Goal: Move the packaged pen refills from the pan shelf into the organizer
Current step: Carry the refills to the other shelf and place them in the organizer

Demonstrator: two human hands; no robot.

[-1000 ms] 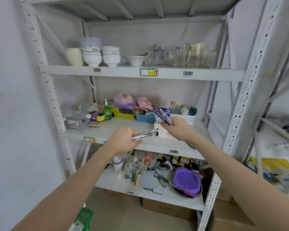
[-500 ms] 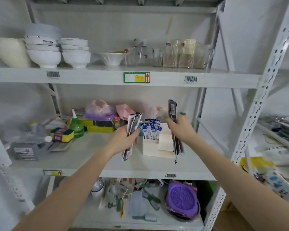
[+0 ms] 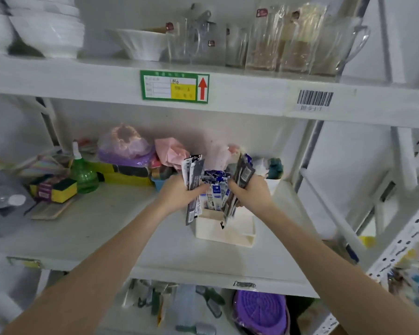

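Observation:
A cream organizer box (image 3: 224,232) stands on the middle shelf, with several blue-and-white refill packets (image 3: 215,188) upright in its back section. My left hand (image 3: 179,193) grips a bunch of dark packaged pen refills (image 3: 193,187), held upright just left of the box. A second bunch of packaged refills (image 3: 240,184) is in my right hand (image 3: 250,192), its lower ends hanging over the organizer's front section. Both hands are close together right above the box.
The middle shelf (image 3: 102,228) also carries a green bottle (image 3: 82,172), sponges (image 3: 58,187), bagged items and a yellow box behind. Glasses and white bowls fill the upper shelf. A purple round item (image 3: 261,310) and tools lie on the lower shelf.
The view has closed in on the middle shelf. Both hands have drawn together over the organizer, and the right-hand bunch now dips toward its front section.

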